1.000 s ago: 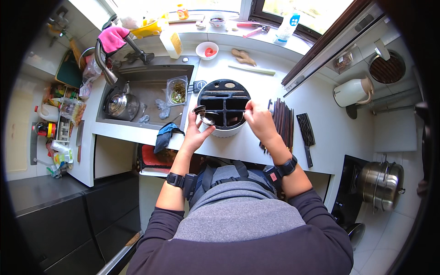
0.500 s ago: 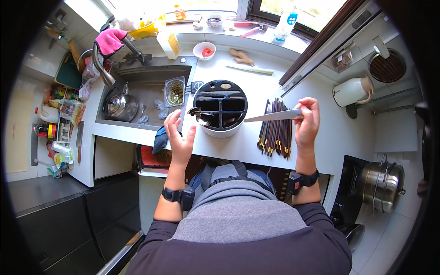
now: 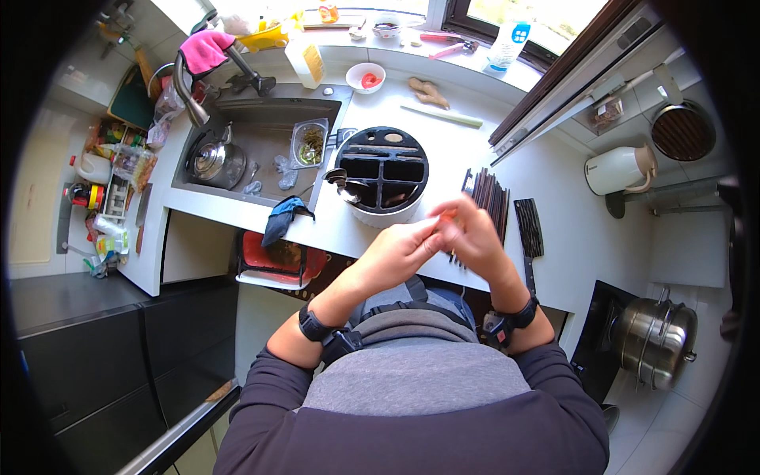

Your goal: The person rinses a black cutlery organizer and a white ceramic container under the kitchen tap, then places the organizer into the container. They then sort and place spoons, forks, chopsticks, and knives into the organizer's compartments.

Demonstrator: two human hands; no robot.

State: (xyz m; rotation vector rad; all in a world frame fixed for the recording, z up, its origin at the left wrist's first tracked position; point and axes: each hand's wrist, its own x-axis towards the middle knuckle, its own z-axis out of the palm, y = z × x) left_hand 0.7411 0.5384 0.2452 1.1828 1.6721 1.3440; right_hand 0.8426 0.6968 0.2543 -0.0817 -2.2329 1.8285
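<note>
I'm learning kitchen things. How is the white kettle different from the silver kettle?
The white kettle stands on the counter to the person's right; the silver kettle sits down in the sink on the left. The white kettle looks matte and tall like a jug; the silver kettle is shiny, round and squat. Both stand upright, away from the hands.

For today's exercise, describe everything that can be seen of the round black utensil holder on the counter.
The round black utensil holder looks like plastic, with a paler outer wall. Dividers split its top into several long compartments, mostly dark inside. It stands upright on the white counter beside the sink. Spoons rest at its left rim. Neither hand touches it; dark chopsticks lie to its right.
</note>
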